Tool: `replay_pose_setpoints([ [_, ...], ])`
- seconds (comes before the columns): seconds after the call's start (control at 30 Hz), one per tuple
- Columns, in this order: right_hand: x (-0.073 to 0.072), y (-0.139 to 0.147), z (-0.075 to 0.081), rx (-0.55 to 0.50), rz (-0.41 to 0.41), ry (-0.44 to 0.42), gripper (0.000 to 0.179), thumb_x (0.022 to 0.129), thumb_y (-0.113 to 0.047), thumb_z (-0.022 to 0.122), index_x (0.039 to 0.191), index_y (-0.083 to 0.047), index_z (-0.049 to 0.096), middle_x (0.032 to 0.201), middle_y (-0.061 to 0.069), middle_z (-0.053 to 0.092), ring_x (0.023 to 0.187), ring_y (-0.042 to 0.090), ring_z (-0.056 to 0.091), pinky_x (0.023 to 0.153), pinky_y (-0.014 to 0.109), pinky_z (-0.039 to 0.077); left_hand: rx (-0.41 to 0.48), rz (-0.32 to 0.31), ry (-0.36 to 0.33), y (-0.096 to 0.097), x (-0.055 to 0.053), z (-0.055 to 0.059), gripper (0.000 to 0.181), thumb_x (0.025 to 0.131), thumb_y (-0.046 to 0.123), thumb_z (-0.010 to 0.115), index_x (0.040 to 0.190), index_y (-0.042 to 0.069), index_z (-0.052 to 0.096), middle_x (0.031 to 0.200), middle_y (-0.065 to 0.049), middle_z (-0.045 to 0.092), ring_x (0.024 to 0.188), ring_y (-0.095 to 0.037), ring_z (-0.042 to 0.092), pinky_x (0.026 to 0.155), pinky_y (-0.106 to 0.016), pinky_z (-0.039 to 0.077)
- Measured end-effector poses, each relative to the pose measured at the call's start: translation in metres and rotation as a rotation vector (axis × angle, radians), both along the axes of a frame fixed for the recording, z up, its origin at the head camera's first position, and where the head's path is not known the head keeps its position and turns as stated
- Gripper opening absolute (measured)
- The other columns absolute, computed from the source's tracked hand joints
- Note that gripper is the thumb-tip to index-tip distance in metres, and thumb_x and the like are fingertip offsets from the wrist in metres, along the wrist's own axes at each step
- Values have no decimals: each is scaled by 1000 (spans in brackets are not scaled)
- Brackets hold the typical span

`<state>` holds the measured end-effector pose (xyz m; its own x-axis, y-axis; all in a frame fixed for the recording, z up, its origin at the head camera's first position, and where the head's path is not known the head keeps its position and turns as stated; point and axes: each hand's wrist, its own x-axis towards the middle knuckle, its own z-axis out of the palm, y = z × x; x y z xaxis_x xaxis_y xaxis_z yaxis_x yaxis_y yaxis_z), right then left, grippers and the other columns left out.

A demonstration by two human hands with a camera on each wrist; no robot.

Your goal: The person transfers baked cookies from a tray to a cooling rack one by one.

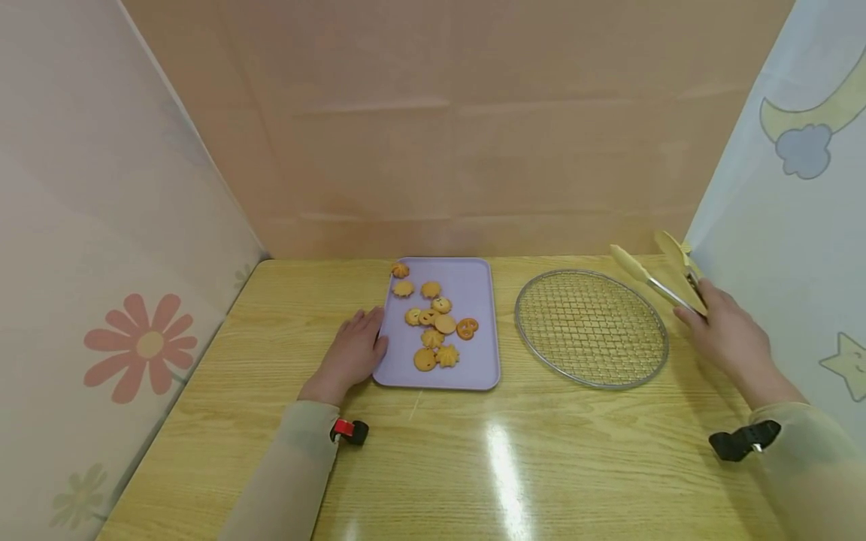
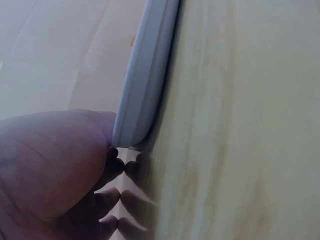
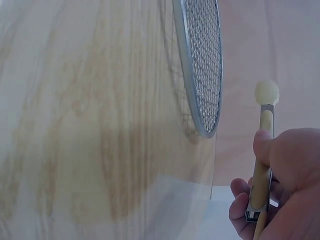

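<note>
A lilac tray [image 1: 476, 282] lies on the table with several cookies [image 1: 444, 324] and a pretzel-shaped one grouped mostly in its middle; one scalloped cookie [image 1: 401, 270] sits at its far left corner. My left hand [image 1: 350, 349] rests beside the tray's left edge. In the left wrist view, its fingertips touch the table and the thumb lies against the tray's rim [image 2: 142, 85]. My right hand [image 1: 731, 330] grips a pair of tongs [image 1: 629, 263] with cream tips, raised at the right of the round wire rack [image 1: 591, 330]. The tong arms are spread apart, with nothing between the tips.
The wooden table [image 1: 419, 466] ends at a plain back panel [image 1: 446, 150]. A side panel with flowers [image 1: 149, 346] stands at the left, and one with a moon and star [image 1: 849, 364] at the right, close to my right hand.
</note>
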<state>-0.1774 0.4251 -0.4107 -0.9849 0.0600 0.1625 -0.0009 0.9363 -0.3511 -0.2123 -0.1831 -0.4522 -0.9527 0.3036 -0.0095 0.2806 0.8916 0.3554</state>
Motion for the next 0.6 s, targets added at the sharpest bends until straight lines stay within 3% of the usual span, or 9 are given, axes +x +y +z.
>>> replay_pose_setpoints([
  [0.27,-9,-16,5,-25,81,64,35,115,-26,60,130,2,48,118,40,56,102,62,60,67,73,46,-6,6,-1,0,-1,-2,62,116,22,53,168,-8,36,173,-25,39,162,-49,29,133,-65,20],
  [0.47,-13,-29,9,-49,142,92,43,114,-21,62,144,6,48,126,44,57,115,67,58,76,79,45,-4,9,-8,0,-1,-1,62,116,22,53,168,-7,36,173,-24,39,163,-48,29,133,-64,20],
  [0.6,-15,-38,12,-55,173,102,45,114,-19,63,149,6,48,126,43,58,113,64,59,77,78,46,-2,6,-7,0,-1,-2,62,116,21,53,168,-8,36,173,-25,39,162,-49,29,133,-65,21],
])
